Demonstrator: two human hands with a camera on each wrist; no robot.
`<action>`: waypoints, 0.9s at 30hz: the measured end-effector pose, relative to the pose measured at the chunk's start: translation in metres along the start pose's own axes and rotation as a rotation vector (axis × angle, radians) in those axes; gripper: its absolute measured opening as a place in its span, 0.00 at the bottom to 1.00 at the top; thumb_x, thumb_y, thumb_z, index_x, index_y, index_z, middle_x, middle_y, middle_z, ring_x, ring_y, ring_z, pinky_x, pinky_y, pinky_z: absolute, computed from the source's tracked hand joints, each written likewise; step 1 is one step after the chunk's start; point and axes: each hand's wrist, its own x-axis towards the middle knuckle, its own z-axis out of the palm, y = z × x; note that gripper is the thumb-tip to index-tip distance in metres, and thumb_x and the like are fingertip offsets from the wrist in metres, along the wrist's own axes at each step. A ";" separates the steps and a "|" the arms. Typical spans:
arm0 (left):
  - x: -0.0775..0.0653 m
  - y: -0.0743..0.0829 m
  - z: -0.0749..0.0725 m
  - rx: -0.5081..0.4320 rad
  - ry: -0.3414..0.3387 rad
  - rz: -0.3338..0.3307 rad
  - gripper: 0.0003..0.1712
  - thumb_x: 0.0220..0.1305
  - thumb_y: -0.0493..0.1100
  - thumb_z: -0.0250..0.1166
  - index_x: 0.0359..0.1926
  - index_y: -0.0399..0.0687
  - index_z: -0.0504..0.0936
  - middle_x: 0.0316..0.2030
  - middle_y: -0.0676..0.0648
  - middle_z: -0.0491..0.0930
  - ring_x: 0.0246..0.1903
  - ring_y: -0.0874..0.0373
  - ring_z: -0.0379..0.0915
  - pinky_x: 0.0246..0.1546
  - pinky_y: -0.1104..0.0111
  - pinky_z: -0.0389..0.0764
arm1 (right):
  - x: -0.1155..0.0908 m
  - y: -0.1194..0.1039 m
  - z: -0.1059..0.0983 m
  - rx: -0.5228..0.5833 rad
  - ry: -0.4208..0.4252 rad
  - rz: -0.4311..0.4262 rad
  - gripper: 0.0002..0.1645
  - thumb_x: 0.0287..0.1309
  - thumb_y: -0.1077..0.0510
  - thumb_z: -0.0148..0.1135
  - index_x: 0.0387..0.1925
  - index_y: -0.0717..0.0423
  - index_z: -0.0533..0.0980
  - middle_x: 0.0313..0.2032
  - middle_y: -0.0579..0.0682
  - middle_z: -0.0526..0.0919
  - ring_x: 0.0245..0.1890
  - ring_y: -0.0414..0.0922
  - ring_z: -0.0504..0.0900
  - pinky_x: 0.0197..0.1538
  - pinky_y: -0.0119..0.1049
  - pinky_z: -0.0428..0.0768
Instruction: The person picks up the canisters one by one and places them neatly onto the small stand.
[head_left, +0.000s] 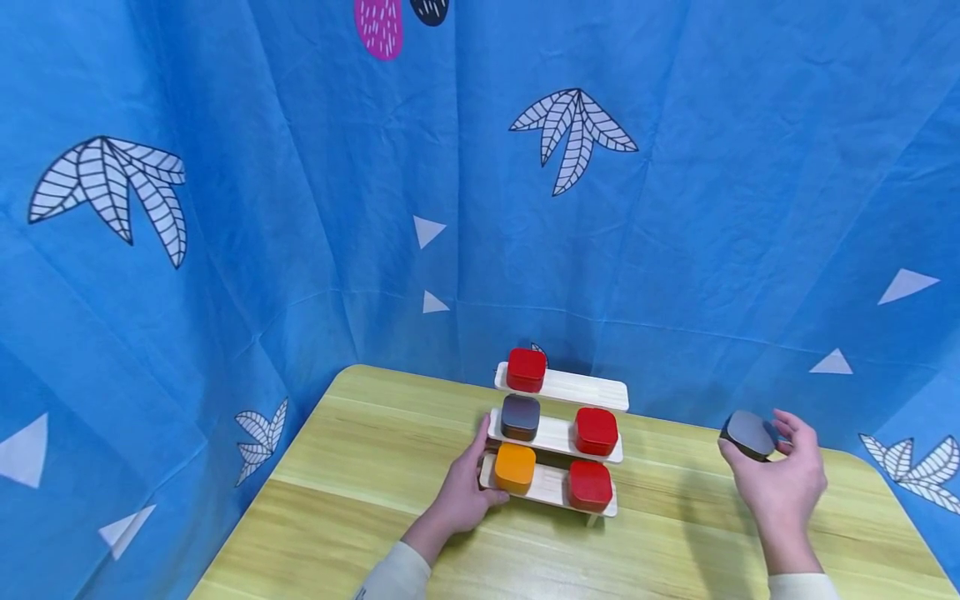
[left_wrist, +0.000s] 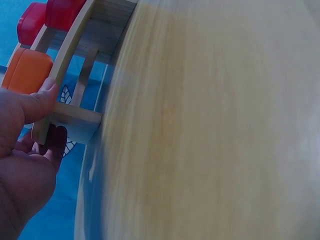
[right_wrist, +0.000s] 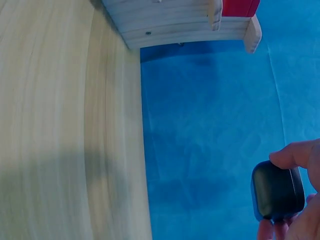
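Observation:
A small wooden three-tier shelf (head_left: 555, 434) stands toward the back of the table. My left hand (head_left: 462, 493) grips the left end of its lowest board, thumb on top and fingers beneath in the left wrist view. Beside that thumb sits an orange rounded box (head_left: 515, 467), with a red box (head_left: 590, 486) farther right. The middle board carries a dark grey box (head_left: 521, 417) and another red box (head_left: 596, 431); a third red box (head_left: 527, 370) is at the left of the top board. Off to the shelf's right, my right hand (head_left: 783, 475) holds a dark grey rounded box (right_wrist: 277, 190) between thumb and fingers, above the table.
The light wooden table (head_left: 360, 450) has rounded back corners. Behind it and at the left hangs a blue curtain (head_left: 375, 208) with leaf and triangle prints, close to the table's back edge and the shelf.

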 end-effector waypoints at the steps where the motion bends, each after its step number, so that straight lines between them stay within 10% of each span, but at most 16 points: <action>1: 0.000 0.000 0.000 -0.002 -0.001 -0.002 0.75 0.49 0.23 0.74 0.78 0.78 0.36 0.76 0.55 0.51 0.70 0.49 0.57 0.61 0.58 0.71 | -0.001 -0.002 0.000 0.001 0.000 -0.003 0.48 0.46 0.61 0.77 0.70 0.55 0.67 0.63 0.58 0.73 0.55 0.57 0.70 0.52 0.50 0.65; 18: -0.001 0.001 0.001 -0.005 0.006 0.001 0.75 0.48 0.22 0.74 0.79 0.77 0.37 0.76 0.54 0.52 0.70 0.49 0.56 0.61 0.60 0.71 | -0.011 -0.021 0.010 0.061 0.004 -0.078 0.46 0.42 0.61 0.81 0.65 0.52 0.72 0.58 0.52 0.78 0.48 0.41 0.70 0.34 0.16 0.68; 27: 0.000 0.000 0.001 0.001 0.007 0.001 0.75 0.48 0.22 0.74 0.78 0.78 0.37 0.75 0.54 0.54 0.70 0.49 0.57 0.62 0.58 0.71 | -0.017 -0.032 0.018 0.112 0.001 -0.160 0.46 0.38 0.64 0.82 0.64 0.55 0.73 0.57 0.56 0.79 0.45 0.39 0.70 0.34 0.16 0.69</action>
